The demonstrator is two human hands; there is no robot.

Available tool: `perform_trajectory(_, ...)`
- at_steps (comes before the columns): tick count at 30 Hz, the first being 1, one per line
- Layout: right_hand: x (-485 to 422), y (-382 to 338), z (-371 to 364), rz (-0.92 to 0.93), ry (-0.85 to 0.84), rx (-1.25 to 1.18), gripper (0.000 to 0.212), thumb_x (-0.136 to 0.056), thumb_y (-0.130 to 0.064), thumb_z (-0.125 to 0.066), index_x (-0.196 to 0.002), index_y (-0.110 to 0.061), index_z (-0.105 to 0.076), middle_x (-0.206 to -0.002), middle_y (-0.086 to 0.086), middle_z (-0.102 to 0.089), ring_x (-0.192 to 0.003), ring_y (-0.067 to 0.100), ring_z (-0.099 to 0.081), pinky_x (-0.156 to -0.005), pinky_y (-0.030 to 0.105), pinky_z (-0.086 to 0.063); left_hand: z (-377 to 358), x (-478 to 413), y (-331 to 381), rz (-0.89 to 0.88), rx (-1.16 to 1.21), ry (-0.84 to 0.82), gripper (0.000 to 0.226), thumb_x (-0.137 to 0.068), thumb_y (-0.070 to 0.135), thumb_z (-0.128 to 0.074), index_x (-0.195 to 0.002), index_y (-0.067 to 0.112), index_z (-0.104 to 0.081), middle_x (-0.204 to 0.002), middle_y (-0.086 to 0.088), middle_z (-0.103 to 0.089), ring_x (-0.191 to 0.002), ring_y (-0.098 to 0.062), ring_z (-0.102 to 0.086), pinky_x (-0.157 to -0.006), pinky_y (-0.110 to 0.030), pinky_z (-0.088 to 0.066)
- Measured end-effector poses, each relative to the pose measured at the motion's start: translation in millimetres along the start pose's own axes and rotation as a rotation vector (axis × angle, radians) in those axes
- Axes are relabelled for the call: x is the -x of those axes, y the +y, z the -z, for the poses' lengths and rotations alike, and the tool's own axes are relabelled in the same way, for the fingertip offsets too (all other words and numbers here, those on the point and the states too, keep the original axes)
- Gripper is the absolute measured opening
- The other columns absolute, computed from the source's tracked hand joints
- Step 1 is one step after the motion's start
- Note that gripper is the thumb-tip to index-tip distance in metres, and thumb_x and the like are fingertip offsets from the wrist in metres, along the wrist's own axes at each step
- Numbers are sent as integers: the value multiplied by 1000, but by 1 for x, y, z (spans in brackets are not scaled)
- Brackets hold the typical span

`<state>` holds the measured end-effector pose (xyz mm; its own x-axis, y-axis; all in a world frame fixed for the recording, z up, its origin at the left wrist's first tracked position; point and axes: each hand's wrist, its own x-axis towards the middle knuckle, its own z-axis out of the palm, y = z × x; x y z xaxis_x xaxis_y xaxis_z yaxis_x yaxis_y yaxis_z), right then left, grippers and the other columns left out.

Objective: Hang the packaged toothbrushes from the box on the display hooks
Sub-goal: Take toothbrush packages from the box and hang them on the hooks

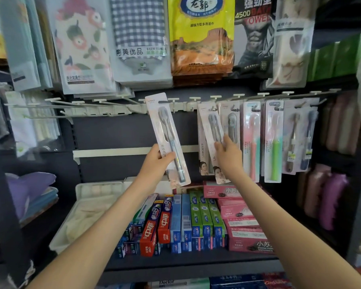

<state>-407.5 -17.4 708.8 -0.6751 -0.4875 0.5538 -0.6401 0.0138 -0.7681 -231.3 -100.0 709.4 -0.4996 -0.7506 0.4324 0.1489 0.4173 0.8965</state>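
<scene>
My left hand point(157, 160) grips a packaged toothbrush point(167, 130) by its lower half and holds it tilted, its top up by the row of white display hooks point(175, 103). My right hand point(227, 153) holds a second toothbrush pack point(212, 130) that hangs tilted from a hook, with fingers on its front. More toothbrush packs point(273, 140) in pink, green and dark colours hang on the hooks to the right. The hooks left of the raised pack point(75, 105) are bare. No box of toothbrushes is in view.
Packaged towels point(200, 36) hang in a row above the hooks. Toothpaste boxes point(188, 222) stand on the shelf below, beside a white tray point(86, 207). Folded purple cloth point(29, 184) lies at the left and rolled items point(329, 197) fill the right shelf.
</scene>
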Motion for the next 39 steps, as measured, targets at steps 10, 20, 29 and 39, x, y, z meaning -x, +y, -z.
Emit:
perform_trajectory(10, 8, -1, -14, -48, -55, 65, 35, -101, -26, -42, -128, -3, -46, -111, 11, -57, -96, 26, -56, -71, 26, -45, -8, 6, -11, -60, -8, -46, 27, -96, 8, -54, -120, 19, -55, -109, 1, -66, -104, -16, -63, -88, -27, -52)
perform_trajectory(20, 48, -40, -10, 291, -263, -254, 78, -91, -25, -64, -150, -28, -14, -128, -4, -51, -104, -1, -58, -89, 22, -50, -26, 16, -18, -180, -121, -152, 30, -97, 17, -55, -125, 26, -49, -119, 8, -62, -109, -4, -59, -85, -17, -49)
perform_trajectory(29, 50, -37, 6, 262, -77, -98, 77, -88, -25, -67, -146, -20, -18, -90, -10, -47, -69, 2, -51, -61, 15, -41, -36, 26, -3, -216, -399, -329, 37, -98, 28, -54, -132, 22, -43, -86, 12, -54, -81, -3, -61, -62, -10, -42)
perform_trajectory(39, 22, -31, 34, 294, -131, 246, 75, -91, -18, -58, -152, -24, -14, -144, 10, -32, -111, 27, -50, -80, 28, -36, -11, -6, 18, -601, -942, 142, 67, -91, 23, -62, -148, 6, -31, -157, -17, -17, -144, -33, -18, -117, -40, -16)
